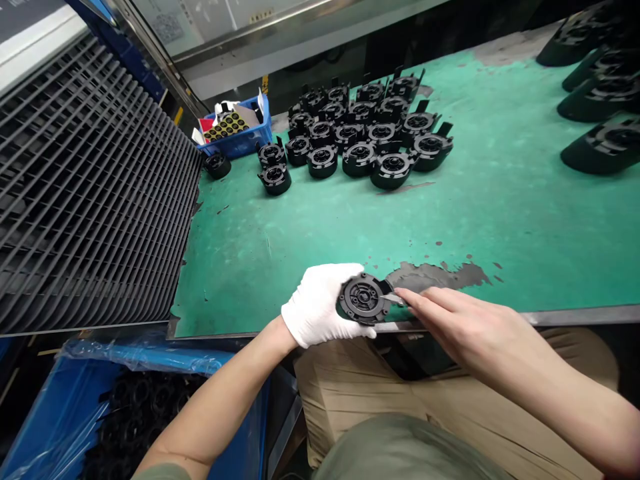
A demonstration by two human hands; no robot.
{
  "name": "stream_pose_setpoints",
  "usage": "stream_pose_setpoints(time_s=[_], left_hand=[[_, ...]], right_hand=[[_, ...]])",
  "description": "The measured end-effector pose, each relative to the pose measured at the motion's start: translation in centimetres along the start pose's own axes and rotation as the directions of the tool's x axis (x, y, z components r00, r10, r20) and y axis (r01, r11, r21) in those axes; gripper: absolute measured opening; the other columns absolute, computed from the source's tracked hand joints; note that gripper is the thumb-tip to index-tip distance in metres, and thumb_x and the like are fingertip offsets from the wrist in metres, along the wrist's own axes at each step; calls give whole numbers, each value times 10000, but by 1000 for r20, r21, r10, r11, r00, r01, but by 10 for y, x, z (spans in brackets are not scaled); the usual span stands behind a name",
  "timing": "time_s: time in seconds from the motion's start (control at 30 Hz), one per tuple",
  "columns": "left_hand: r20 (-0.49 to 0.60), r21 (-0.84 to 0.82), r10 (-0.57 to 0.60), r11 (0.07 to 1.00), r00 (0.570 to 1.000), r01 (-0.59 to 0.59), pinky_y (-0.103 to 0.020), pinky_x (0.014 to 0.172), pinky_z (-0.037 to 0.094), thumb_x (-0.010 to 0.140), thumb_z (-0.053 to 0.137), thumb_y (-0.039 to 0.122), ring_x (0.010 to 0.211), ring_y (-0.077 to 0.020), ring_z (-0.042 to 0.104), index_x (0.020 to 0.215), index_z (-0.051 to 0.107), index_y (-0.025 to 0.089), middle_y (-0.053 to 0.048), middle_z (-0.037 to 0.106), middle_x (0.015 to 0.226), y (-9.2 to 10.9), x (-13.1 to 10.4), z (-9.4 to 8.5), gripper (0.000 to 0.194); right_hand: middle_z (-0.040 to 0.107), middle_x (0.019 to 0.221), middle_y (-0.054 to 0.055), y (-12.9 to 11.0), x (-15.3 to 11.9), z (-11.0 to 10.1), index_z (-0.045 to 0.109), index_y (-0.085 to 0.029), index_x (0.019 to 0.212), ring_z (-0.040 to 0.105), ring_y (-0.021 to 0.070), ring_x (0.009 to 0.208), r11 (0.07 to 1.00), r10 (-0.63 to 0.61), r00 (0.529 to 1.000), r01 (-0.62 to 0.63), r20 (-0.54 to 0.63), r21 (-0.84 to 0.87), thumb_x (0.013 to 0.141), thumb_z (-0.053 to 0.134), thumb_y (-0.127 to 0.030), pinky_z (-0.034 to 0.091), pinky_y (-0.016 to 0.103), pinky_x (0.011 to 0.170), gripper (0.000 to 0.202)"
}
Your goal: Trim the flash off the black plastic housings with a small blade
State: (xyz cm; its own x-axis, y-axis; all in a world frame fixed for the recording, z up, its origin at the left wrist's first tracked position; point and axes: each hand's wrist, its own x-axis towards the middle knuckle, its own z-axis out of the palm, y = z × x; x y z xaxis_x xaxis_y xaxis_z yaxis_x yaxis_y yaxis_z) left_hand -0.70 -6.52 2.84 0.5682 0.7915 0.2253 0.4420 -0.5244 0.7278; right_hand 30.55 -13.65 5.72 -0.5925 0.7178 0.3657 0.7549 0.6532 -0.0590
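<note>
A tall bank of gray slats [95, 200] stands well left of the right hand's fingers [413, 301], with a blue crate [50, 413] partly covered in clear plastic film [140, 353] below it. Beyond the fingers and to their left, a small blue bin [243, 143] holds yellow-and-black pieces [226, 127]. A metal rail [300, 31] crosses farther back. Just past the fingers, a worn gray patch [450, 273] scars the green tabletop [490, 213]; dark slant-sided housings [595, 150] stand far to their right.

The right hand [453, 313] partly hides the blade [391, 298], the left hand [323, 303] the disc [364, 299] — picture edges crop the blue bin [75, 387] and rightmost black parts [603, 148].
</note>
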Motion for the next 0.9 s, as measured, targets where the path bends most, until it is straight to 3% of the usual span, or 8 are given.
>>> stream_pose_setpoints(time_s=[0.1, 0.23, 0.4, 0.53, 0.7, 0.9], left_hand=[[96, -57, -23, 998, 995, 28, -483, 1013, 729, 772, 995, 896, 1045, -345, 880, 1175, 801, 237, -107, 877, 1169, 5, 6, -1, 796], [78, -80, -51, 995, 996, 57, -445, 968, 721, 779, 972, 925, 1027, -335, 877, 1123, 811, 230, -115, 878, 1135, 9, 9, 0, 792], [86, -86, 53, 995, 995, -45, -417, 975, 703, 876, 943, 864, 1012, -302, 869, 1083, 809, 247, -93, 875, 1095, 8, 8, 1, 664], [28, -38, 66, 997, 997, -65, -420, 976, 708, 882, 933, 871, 1006, -299, 870, 1144, 806, 244, -102, 873, 1122, 6, 7, 4, 692], [-22, -24, 80, 996, 997, -81, -445, 997, 728, 831, 919, 945, 1063, -326, 889, 1199, 805, 225, -140, 883, 1196, 1, 4, 8, 817], [14, -40, 56, 998, 998, -55, -470, 1076, 723, 733, 1039, 874, 1192, -362, 888, 1291, 813, 235, -153, 885, 1299, -5, 2, 5, 877]], right_hand=[[716, 984, 32, -7, 3, -6, 634, -139, 1519, 660, 165, 745, 998, -10, 999, 12, 38, -66, 1089, 470, -2, 416, 312, 591, 480], [734, 1000, 65, -21, 7, -13, 583, -42, 1553, 709, 218, 821, 984, -33, 998, 42, 55, -172, 931, 494, 82, 533, 357, 670, 640], [734, 981, 110, -30, 10, -16, 577, 69, 1532, 693, 264, 833, 951, -92, 992, 113, 86, -286, 815, 535, 111, 592, 402, 713, 719], [695, 934, 108, -32, 13, -17, 582, 104, 1511, 644, 269, 794, 935, -125, 988, 148, 89, -322, 812, 545, 105, 573, 416, 685, 700], [698, 940, 87, -27, 12, -15, 581, 68, 1516, 635, 256, 798, 937, -142, 986, 162, 89, -310, 851, 557, 79, 563, 406, 684, 665], [701, 959, 56, 2, 14, -9, 584, 9, 1533, 630, 224, 841, 949, -244, 967, 253, 71, -190, 919, 542, 73, 528, 363, 716, 618]])
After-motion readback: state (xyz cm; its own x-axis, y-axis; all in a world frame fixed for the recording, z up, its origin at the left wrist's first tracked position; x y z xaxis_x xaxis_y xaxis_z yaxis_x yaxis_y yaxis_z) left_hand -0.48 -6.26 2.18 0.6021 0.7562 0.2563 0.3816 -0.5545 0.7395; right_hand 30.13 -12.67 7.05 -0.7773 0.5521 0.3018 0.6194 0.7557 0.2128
